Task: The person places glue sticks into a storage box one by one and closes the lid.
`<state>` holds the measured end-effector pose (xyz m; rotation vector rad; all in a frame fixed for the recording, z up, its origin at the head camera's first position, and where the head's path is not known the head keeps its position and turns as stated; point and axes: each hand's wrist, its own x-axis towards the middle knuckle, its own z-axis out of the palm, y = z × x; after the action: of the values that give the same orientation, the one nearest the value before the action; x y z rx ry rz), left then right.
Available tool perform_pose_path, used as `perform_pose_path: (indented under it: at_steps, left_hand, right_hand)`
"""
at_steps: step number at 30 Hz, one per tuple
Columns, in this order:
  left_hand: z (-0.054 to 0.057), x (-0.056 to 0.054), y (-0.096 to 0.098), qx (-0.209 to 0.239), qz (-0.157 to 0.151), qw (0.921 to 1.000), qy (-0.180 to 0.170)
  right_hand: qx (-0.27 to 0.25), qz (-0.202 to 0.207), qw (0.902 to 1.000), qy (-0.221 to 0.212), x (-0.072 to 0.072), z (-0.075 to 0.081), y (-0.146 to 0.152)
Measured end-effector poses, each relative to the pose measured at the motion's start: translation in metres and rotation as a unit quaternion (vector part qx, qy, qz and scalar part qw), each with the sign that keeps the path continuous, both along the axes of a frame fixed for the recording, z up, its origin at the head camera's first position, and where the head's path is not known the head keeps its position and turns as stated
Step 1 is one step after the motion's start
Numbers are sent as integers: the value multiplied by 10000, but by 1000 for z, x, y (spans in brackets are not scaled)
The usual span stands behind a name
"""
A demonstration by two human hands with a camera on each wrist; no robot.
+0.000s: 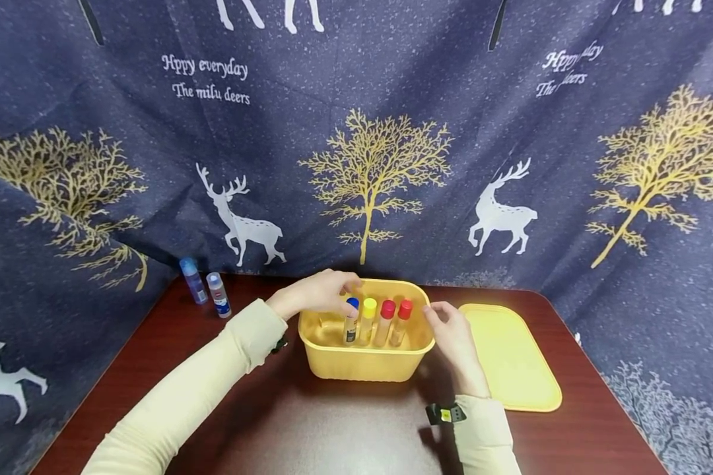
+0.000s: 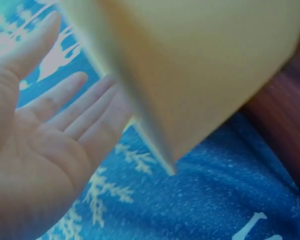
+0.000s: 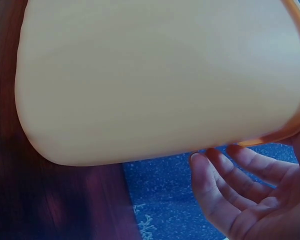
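A yellow plastic box (image 1: 362,366) stands on the table without a lid on it. Inside, slim clear bottles stand upright in a row: one with a blue cap (image 1: 353,303), one with a yellow cap (image 1: 369,305), and two with red caps (image 1: 387,309). My left hand (image 1: 323,292) reaches over the box's left side, its thumb close to the blue cap; the left wrist view shows its fingers spread, with nothing gripped. Beside the box's right rim is my right hand (image 1: 453,332), fingers loosely bent at the edge. Whether they touch the rim, I cannot tell.
A flat yellow lid (image 1: 511,359) lies on the table right of the box. Two more slim bottles, a blue one (image 1: 193,280) and a clear one with a blue label (image 1: 218,295), stand at the back left. A patterned dark blue cloth (image 1: 392,79) hangs behind the table.
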<state>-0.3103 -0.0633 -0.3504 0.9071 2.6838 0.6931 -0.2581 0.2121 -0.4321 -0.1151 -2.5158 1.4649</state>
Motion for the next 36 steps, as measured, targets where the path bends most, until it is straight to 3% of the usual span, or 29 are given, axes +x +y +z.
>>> perform_pose_path:
  at_steps: [8, 16, 22, 31, 36]
  left_hand:
    - [22, 8, -26, 848, 62, 9961, 247]
    - [27, 20, -68, 1432, 503, 9883, 162]
    - [18, 26, -104, 1422, 948, 9847, 335]
    - [-8, 31, -159, 1262, 2040, 9697, 469]
    - [-20, 34, -183, 1098, 2411, 9624, 608]
  right_hand:
    - [-54, 5, 10000, 21, -1, 3, 1]
    - [-154, 29, 9999, -54, 1, 3, -1]
    - [-212, 49, 9998, -32, 1, 2, -3]
    - [-219, 26, 9997, -75, 1, 1, -3]
    - [-102, -15, 9999, -90, 2, 0, -1]
